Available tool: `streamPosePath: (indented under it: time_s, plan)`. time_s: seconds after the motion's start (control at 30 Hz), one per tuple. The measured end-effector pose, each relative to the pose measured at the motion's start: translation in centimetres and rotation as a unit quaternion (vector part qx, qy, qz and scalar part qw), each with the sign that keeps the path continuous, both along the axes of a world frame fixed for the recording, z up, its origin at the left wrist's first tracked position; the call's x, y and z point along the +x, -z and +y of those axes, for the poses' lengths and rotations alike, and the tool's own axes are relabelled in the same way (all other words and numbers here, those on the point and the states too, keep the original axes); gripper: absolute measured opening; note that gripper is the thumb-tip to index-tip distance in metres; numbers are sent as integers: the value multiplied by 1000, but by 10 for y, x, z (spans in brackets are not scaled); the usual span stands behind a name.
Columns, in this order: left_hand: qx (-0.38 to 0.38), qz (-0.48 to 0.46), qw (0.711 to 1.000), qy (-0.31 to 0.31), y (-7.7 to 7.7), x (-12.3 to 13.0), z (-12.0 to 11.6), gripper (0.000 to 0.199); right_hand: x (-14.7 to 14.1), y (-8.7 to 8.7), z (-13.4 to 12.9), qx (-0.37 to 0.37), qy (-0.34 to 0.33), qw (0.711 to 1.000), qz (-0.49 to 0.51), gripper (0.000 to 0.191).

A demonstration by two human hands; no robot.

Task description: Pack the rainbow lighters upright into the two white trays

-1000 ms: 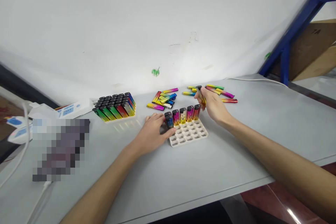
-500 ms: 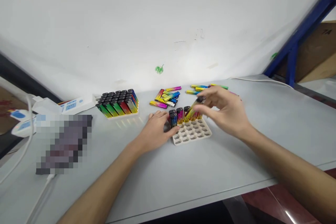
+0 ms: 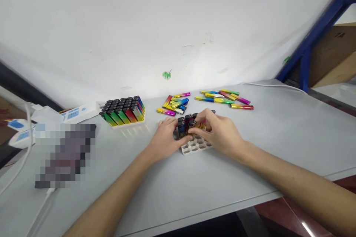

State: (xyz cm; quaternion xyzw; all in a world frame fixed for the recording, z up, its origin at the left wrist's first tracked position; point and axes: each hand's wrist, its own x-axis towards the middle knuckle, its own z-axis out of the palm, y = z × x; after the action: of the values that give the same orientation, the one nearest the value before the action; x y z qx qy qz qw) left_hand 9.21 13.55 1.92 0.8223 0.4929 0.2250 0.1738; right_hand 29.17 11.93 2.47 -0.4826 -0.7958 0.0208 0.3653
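Within the white tray (image 3: 196, 147), upright lighters (image 3: 181, 127), one pinched by the right hand (image 3: 219, 133).

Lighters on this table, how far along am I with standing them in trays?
The left tray looks done, packed with upright lighters. The near tray is partly filled: lighters stand towards its back, while front slots are bare. Your right hand has one lighter in its fingers; your left hand is at the tray's left side. Still left, it seems: those slots and two loose piles.
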Motion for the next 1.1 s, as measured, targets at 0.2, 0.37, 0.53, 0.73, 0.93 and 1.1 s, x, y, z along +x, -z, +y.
streamPosePath:
  time_s: [0.2, 0.37, 0.53, 0.73, 0.93, 1.1]
  plan:
    - [14, -21, 999, -20, 3, 2, 5, 26, 12, -12, 6, 82, -88, 993, 14, 21]
    - [19, 0, 999, -31, 3, -1, 5, 33, 48, -16, 45, 60, 126, 990, 19, 26]
    - [14, 8, 999, -39, -2, -8, 5, 34, 83, 4, 79, -67, 281, 945, -154, 36]
    - [-20, 22, 998, -57, -8, -15, 3, 35, 85, 10, 80, -121, 258, 934, -216, 34]
    - [-25, 18, 998, -51, -7, -16, 4, 37, 84, 8, 78, -149, 236, 936, -214, 29]
    - [-22, 20, 999, -35, -7, -15, 4, 35, 85, 6, 80, -140, 228, 949, -169, 35]
